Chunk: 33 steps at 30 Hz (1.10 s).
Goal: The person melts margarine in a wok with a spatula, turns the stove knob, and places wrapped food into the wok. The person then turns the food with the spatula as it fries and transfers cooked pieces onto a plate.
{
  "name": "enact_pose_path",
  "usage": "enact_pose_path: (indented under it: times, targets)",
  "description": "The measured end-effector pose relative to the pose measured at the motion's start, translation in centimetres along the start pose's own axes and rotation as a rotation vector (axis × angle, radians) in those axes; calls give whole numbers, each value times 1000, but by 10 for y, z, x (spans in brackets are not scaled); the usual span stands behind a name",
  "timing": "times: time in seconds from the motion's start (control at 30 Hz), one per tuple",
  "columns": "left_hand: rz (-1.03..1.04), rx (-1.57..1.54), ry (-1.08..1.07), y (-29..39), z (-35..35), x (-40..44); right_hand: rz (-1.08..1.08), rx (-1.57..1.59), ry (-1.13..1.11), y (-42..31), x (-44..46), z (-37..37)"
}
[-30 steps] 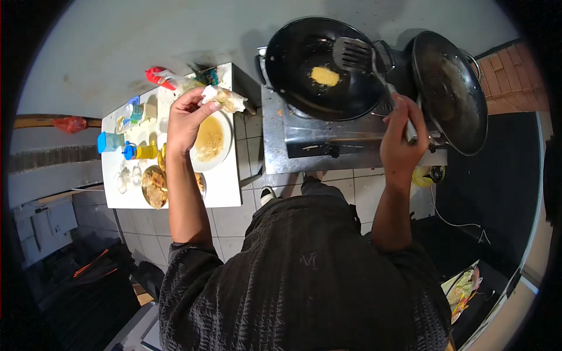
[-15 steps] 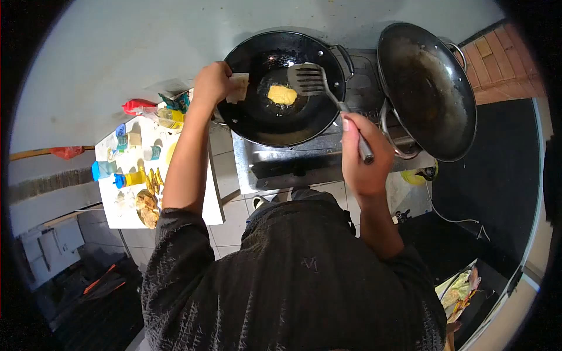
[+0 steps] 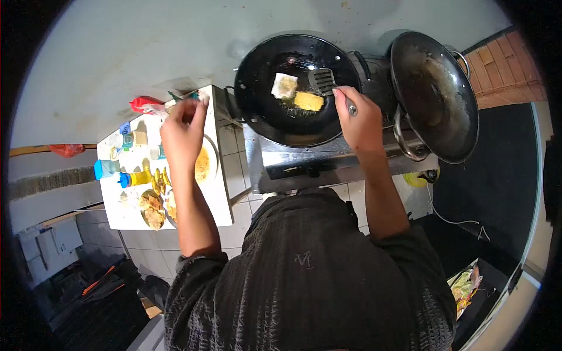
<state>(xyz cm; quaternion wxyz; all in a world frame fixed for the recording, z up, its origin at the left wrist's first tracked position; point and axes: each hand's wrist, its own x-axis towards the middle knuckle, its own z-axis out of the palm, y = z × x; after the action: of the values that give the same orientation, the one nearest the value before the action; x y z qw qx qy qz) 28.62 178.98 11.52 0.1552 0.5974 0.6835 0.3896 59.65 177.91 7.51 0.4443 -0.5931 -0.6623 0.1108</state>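
Note:
My right hand [image 3: 364, 120] is wrapped round the handle of a slotted spatula [image 3: 322, 81], its blade inside the black wok [image 3: 304, 139] on the stove. A yellow fried piece [image 3: 308, 101] lies in the wok just below the blade. Against its upper left side rests a pale, square, bread-like slice [image 3: 284, 86] with a browned patch. Left of the wok, my left hand [image 3: 182, 131] is raised over the white table, fingers curled with a gap between them and the thumb. Nothing shows in it, though its fingertips are a little blurred.
A second wok [image 3: 436, 99] leans tilted at the right of the stove [image 3: 310, 158]. The white table [image 3: 216, 202] at left carries a plate with crumbs [image 3: 205, 161], a plate of browned food [image 3: 152, 210], a yellow bottle with blue cap [image 3: 136, 178] and a red packet [image 3: 146, 105].
My left hand has let go of the pale slice in the wok and moved left over the table. The spatula blade has shifted slightly, and the whole view has swung a little.

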Motion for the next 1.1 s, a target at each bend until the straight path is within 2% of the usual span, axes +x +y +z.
enact_pose_path:
  times: [0.13, 0.2, 0.23, 0.43, 0.5, 0.7, 0.8, 0.9, 1.1]
  targets:
    - [-100, -127, -66, -42, -25, -31, -3, -25, -62, -19, -4, 8]
    - [-159, -176, -86, -59, -29, -41, 148, -84, -134, -41, -10, -2]
    - [-154, -201, -79, -65, -31, -44, 145, -88, -133, -47, -10, -6]
    - [-203, -289, -135, -84, -30, -48, 78, 46, 0, -56, 10, 23]
    - [-200, -334, -135, -82, -26, -49, 0, 246, 73, -48, 20, 48]
    - [-181, -423, -178, -77, -19, -55, 42, 44, -38, -44, 34, 73]
    - [-194, -445, -167, -76, -16, -60, 60, -107, 5, -42, 30, 64]
    - [-201, -444, -181, -78, -13, -62, 114, -95, 50, -32, 30, 49]
    - [-235, -432, -198, -78, -4, -70, 1, -33, 40, -13, 40, 40]
